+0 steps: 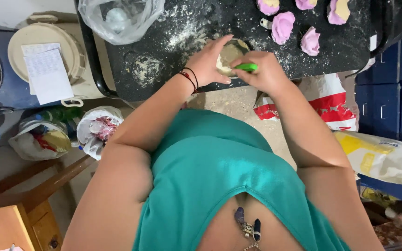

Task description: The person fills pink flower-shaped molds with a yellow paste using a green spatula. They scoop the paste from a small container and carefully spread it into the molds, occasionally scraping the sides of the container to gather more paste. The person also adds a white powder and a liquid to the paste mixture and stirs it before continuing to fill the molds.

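Her left hand [209,62] cups a pale dough disc [229,55] on the floured black tray [173,28], right hand [264,72] pinching a green tool [246,67] beside it.

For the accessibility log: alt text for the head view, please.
Seen from above, the left hand steadies a pale dough disc while the right hand holds a green tool against it, on a floury black tray bearing pink dough pieces.
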